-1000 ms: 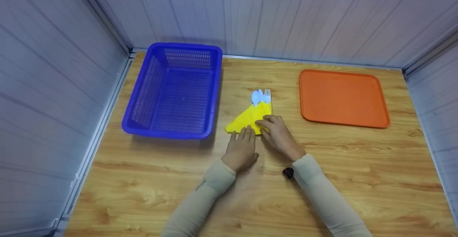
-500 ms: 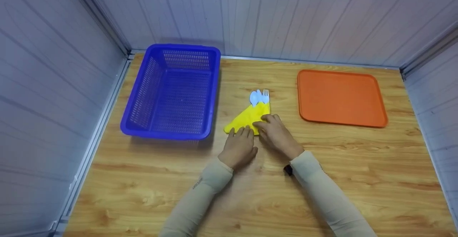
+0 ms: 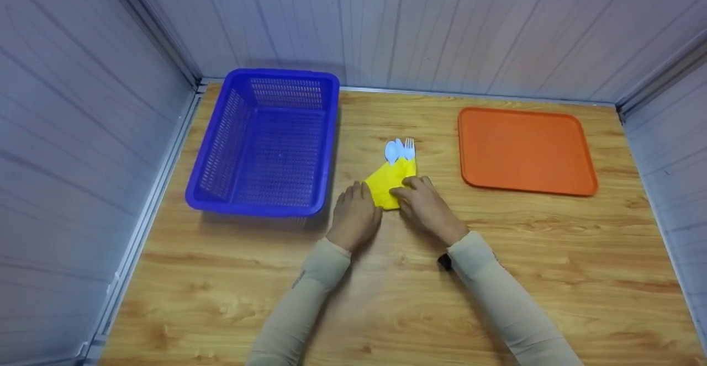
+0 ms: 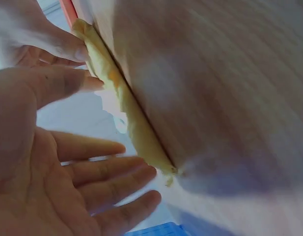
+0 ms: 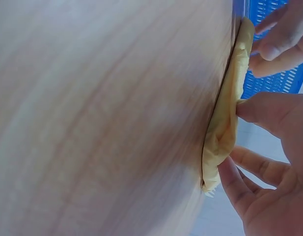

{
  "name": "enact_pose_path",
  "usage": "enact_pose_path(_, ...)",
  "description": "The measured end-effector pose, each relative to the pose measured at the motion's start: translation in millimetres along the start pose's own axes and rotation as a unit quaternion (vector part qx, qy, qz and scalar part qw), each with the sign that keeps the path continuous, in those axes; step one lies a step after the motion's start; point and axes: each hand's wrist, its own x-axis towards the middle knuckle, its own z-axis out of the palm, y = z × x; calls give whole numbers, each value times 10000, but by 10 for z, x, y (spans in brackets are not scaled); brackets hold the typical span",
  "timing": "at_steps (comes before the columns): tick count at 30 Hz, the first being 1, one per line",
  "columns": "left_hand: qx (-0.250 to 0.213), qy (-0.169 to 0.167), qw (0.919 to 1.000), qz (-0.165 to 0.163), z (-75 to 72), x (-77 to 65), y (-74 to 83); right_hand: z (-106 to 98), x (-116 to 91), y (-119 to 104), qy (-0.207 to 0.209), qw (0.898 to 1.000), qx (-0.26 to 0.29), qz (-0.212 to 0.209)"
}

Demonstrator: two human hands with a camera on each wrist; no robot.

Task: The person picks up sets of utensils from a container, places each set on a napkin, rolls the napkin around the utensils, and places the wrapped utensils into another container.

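A folded yellow cloth napkin (image 3: 386,183) lies at mid-table. A white spoon (image 3: 391,152), a fork (image 3: 409,149) and a third narrow white utensil (image 3: 400,147), probably a knife, stick out of its far end. My right hand (image 3: 428,210) presses the napkin's right side with thumb and fingertips spread apart, as the right wrist view shows. At the napkin's left point lies my left hand (image 3: 353,219), fingers extended and covering that corner from the head camera. In the left wrist view, its fingers (image 4: 109,189) are stretched out beside the napkin's edge.
To the left stands a blue perforated plastic basket (image 3: 327,150). An orange tray (image 3: 527,150) lies flat on the right. Pale panel walls (image 3: 386,29) enclose the wooden table (image 3: 397,311) at the back and sides.
My left hand has moved left and slightly forward, from the napkin's near edge to its left corner. The right hand stays in place on the napkin.
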Motion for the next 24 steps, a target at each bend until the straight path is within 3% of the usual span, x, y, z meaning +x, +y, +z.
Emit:
enact_pose_path(7, -102, 87, 9996, -245, -1, 44, -45, 15, 3, 18, 199, 9996, 104, -182)
enact_pose_path(18, -644, 269, 9960, -554, -22, 124, -96, 5, 5, 17, 54, 9999, 110, -53)
enact_pose_path(24, -1342, 106, 9886, -668, -8, 159, -104, -7, 9, 16, -96, 9999, 50, 54)
